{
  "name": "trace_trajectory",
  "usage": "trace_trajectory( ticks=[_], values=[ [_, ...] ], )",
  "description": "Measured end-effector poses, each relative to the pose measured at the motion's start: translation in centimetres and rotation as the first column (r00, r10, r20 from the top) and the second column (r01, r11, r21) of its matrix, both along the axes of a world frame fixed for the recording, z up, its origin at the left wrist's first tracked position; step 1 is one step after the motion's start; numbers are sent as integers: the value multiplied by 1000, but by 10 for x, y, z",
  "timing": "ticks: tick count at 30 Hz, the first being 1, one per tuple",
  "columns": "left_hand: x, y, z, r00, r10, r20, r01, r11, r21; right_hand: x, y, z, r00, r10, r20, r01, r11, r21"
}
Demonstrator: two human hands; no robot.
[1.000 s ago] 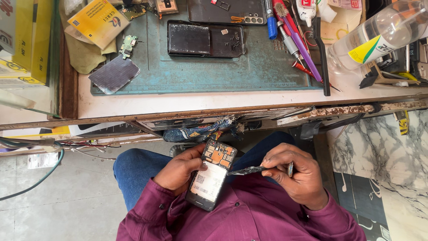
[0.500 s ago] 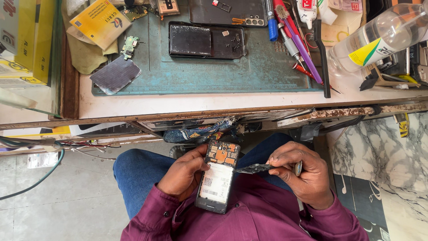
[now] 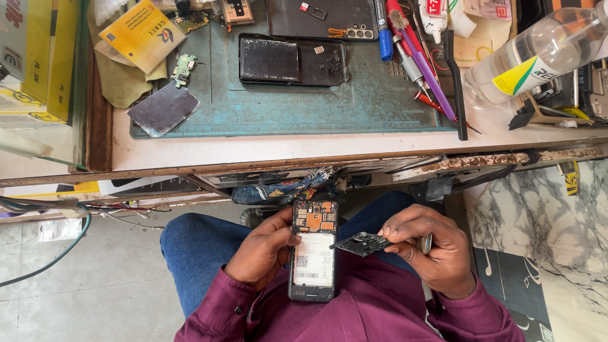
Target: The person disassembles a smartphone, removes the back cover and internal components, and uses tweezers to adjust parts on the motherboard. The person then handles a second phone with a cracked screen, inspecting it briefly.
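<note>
**Opened phone held over lap, small board lifted beside it**

Left hand — fingers clasped around a black opened smartphone with exposed orange circuitry and white battery, upright above the lap, below the counter edge. Right hand — fingers pinching a small dark flat circuit-board piece, just beside the phone's right edge.

Left hand curled at lap height, thumb and fingers closed in a grip. Right hand alongside, fingertips pinched shut, palm down. Both forearms in maroon sleeves.
</note>
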State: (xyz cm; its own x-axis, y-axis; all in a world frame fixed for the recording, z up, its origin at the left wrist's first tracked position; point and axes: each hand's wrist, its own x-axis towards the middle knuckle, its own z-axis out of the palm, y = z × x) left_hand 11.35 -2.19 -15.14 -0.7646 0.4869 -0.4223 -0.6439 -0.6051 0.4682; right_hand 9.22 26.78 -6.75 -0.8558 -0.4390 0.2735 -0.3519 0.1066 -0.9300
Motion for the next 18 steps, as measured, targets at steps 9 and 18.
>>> trace_trajectory(
  ticks=[9, 18],
  values=[
    [1, 2, 5, 997, 41, -71, -38, 999, 33, -2, -1, 2, 999, 27, -47, -27, 1000, -2],
    [2, 1, 3, 996, 36, -85, -37, 999, -19, -3, 0, 4, 998, 35, -58, -34, 999, 17]
  ],
)
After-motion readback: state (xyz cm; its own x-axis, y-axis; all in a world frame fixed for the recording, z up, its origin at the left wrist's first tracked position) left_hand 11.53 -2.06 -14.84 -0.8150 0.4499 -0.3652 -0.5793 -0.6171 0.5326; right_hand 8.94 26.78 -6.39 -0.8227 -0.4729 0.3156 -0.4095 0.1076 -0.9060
